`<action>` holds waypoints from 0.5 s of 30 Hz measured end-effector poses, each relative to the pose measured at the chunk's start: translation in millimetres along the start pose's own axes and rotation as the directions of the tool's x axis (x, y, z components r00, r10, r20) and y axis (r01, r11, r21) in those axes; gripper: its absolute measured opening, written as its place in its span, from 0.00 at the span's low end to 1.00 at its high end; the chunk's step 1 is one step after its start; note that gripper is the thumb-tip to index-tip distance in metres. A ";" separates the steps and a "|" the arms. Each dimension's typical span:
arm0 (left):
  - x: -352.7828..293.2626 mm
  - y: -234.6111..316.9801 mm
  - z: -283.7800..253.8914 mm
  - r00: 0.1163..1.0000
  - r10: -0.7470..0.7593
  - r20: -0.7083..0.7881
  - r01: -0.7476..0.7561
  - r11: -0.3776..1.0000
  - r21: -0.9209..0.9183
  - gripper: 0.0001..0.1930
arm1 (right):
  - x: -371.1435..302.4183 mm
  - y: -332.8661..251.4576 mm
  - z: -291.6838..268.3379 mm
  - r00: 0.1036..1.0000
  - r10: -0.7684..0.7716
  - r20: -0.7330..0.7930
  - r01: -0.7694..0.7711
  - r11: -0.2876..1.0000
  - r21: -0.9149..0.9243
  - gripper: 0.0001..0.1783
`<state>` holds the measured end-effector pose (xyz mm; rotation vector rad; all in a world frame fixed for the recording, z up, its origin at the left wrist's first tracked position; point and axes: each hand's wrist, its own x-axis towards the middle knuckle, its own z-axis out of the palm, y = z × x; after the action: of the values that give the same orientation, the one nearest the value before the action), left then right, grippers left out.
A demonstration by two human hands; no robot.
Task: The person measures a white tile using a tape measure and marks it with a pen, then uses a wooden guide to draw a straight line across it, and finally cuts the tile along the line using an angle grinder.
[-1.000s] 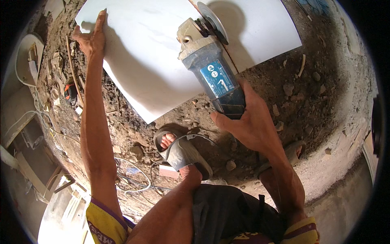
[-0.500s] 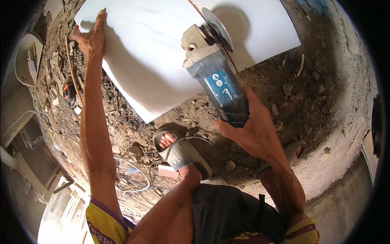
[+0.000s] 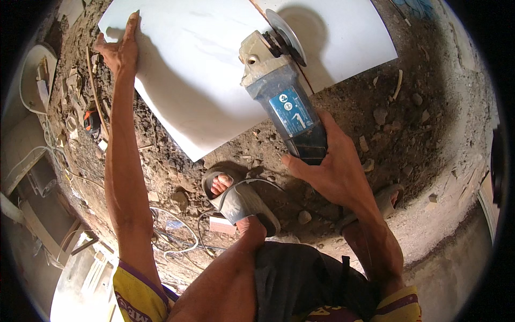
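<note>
A large white tile [image 3: 198, 59] lies on the dirt, with a thin brown line [image 3: 308, 81] running across it. My left hand [image 3: 120, 52] grips its left edge, the thumb stretched over the top face and the other fingers at the outer side, partly hidden. My right hand [image 3: 335, 163] is wrapped around the rear body of an angle grinder [image 3: 292, 110], thumb on the near side. The grinder's round disc [image 3: 287, 35] stands edge-on at the brown line and casts a round shadow. Whether the disc touches the tile or spins, I cannot tell.
Rubble covers the ground. My sandalled left foot [image 3: 228, 196] stands close to the tile's near corner, a dark cable across it. Tangled cables [image 3: 177, 241] lie beside it. An orange and black tape measure [image 3: 92, 122] sits at left, near a pale basin [image 3: 33, 78].
The grinder and my right hand have shifted very slightly to the left. My left hand and the tile look unmoved.
</note>
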<state>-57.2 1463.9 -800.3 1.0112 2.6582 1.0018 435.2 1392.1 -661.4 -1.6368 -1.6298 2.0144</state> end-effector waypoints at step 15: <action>-5.9 5.1 0.8 1.000 0.019 -0.015 -0.019 0.999 0.034 0.70 | -22.8 5.4 -4.8 1.000 -0.027 -0.011 0.026 0.998 -0.056 0.37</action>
<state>-49.6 1463.4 -798.4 1.0413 2.6910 0.9754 451.3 1378.8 -649.7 -1.6327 -1.7097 1.9605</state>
